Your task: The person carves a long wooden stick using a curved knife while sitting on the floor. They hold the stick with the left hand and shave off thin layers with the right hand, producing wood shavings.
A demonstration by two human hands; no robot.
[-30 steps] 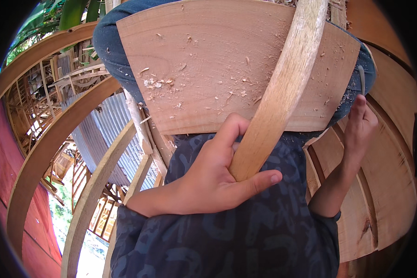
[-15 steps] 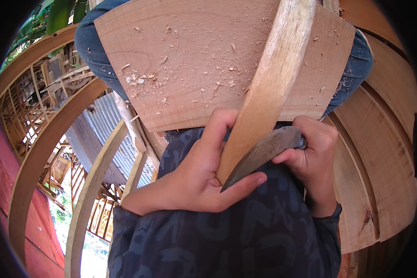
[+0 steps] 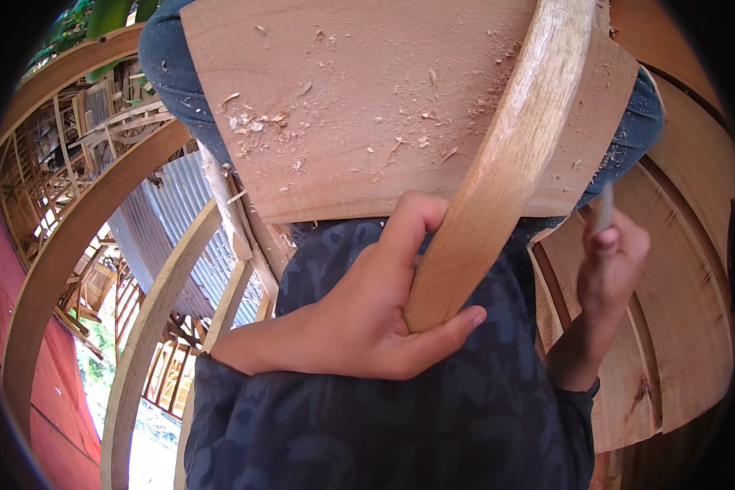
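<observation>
My left hand (image 3: 366, 327) is closed around the near end of a long curved wooden piece (image 3: 506, 175). Its thumb and fingers press the wood from either side. The piece runs away from me, over a flat wooden board (image 3: 327, 73) spread across my legs. To the right, my right hand (image 3: 614, 265) is closed on a curved metal blade (image 3: 603, 208), held up and apart from the wood. The blade is seen nearly edge-on and somewhat blurred; its handle, if any, is hidden in the fist.
Wood shavings (image 3: 257, 122) are scattered over the board. Curved wooden ribs (image 3: 163, 286) rise at the left, with corrugated metal sheeting (image 3: 192, 216) and loose timber beyond. Planking (image 3: 686, 327) curves up close along my right side.
My right hand has carried the blade off the near end of the curved wooden piece, up and to the right. The left hand keeps its grip, shifted slightly right with the wood.
</observation>
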